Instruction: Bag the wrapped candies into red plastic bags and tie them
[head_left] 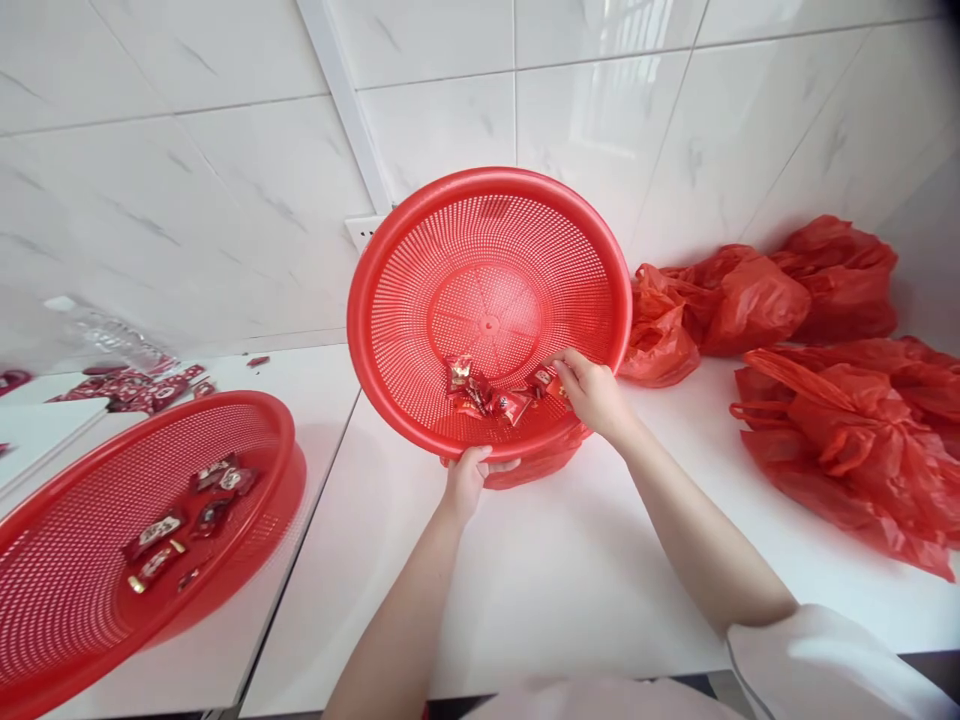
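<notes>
A round red plastic basket [487, 240] is tipped up towards me on the white table [570, 570]. My left hand [466, 480] grips its lower rim from below, thumb over the edge. Several red wrapped candies [484, 392] lie in a small heap at the basket's low side. My right hand [592, 392] reaches inside the basket, its fingertips pinched on a candy at the right end of the heap. A red plastic bag [536, 465] lies partly hidden under the basket.
A second red basket [112, 620] with several wrapped candies [187, 520] stands at the left. More candies [135, 388] and a clear plastic wrapper lie behind it. Crumpled red plastic bags [840, 420] fill the table's right side. A tiled wall [187, 180] stands behind.
</notes>
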